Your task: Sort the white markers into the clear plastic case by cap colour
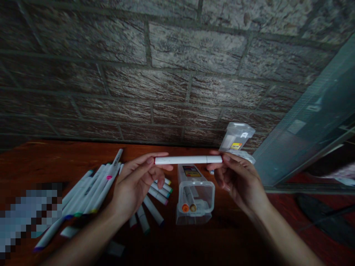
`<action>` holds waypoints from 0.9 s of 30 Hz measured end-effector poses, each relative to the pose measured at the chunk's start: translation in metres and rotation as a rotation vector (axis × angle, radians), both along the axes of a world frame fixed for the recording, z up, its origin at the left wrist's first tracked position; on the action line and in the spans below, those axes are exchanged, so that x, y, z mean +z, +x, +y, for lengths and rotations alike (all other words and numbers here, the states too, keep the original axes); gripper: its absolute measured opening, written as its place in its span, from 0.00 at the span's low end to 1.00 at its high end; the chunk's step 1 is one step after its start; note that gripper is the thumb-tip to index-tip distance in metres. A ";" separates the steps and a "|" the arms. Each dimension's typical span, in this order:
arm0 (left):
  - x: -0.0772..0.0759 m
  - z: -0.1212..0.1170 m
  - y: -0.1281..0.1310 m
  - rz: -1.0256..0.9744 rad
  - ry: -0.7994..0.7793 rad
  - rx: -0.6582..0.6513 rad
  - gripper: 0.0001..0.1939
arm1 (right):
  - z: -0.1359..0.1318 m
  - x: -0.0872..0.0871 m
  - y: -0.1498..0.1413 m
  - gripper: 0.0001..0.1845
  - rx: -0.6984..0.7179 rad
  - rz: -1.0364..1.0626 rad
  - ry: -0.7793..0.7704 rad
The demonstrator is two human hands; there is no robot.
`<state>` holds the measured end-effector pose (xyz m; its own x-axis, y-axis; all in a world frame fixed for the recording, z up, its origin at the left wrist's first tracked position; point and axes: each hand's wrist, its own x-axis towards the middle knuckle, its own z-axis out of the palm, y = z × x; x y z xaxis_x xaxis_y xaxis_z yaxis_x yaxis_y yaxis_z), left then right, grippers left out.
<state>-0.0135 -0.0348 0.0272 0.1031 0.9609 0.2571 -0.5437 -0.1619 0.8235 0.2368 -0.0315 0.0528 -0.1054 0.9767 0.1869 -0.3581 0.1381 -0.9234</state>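
Note:
A white marker [183,160] with red ends is held level in the air between my two hands. The fingertips of my left hand [138,175] pinch its left end. At the other end, the thumb and fingers of my right hand [235,171] grip it. Below the marker, a clear plastic case [195,214] lies on its side with its mouth facing me. Inside it rest two markers, an orange-ended one [185,208] and a tan-ended one [192,207]. Several white markers [149,210] lie fanned out just beneath my left hand.
Many more markers [91,192] lie in a pile at the left of the brown wooden table [210,244]. Another clear plastic case [235,138] stands at the back right. Behind the table rises a stone-block wall [172,88], with a glass panel [307,111] at the right.

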 end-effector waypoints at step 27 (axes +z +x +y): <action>-0.011 -0.001 0.002 0.495 0.158 0.196 0.10 | 0.000 -0.009 -0.003 0.08 -0.096 -0.245 0.268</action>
